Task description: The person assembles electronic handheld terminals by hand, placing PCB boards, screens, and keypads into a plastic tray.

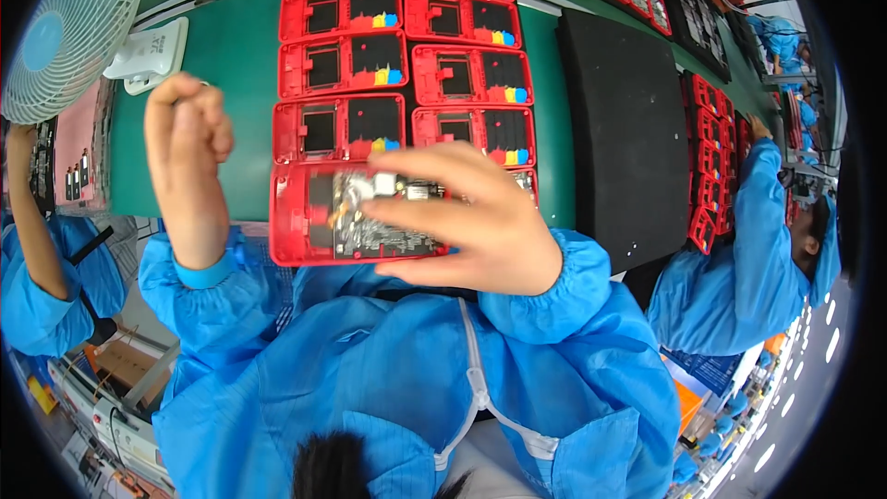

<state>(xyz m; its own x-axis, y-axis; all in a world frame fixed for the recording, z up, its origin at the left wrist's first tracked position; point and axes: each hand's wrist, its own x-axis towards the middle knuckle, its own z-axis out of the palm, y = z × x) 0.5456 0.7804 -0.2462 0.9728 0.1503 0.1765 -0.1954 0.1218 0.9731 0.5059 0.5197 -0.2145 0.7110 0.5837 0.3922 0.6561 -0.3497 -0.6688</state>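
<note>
The nearest red plastic housing (294, 212) in the left column lies at the table's front edge, with a dark circuit board (383, 242) in its right part. Over that board my right hand (480, 222) spreads its fingers, slightly blurred; whether the fingertips touch it I cannot tell. My left hand (188, 166) is raised to the left of the housing, fingers curled together. Anything small between those fingertips cannot be made out. Beyond, two columns of red housings (288, 69) carry dark screens and blue, yellow and red pieces.
A white fan (152, 55) stands at the far left of the green table (222, 46). To the right lies a black foam slab (624, 129). More red housings (707, 157) lie beyond it, where a co-worker in blue (739, 249) reaches in. Another person's arm (37, 212) shows at left.
</note>
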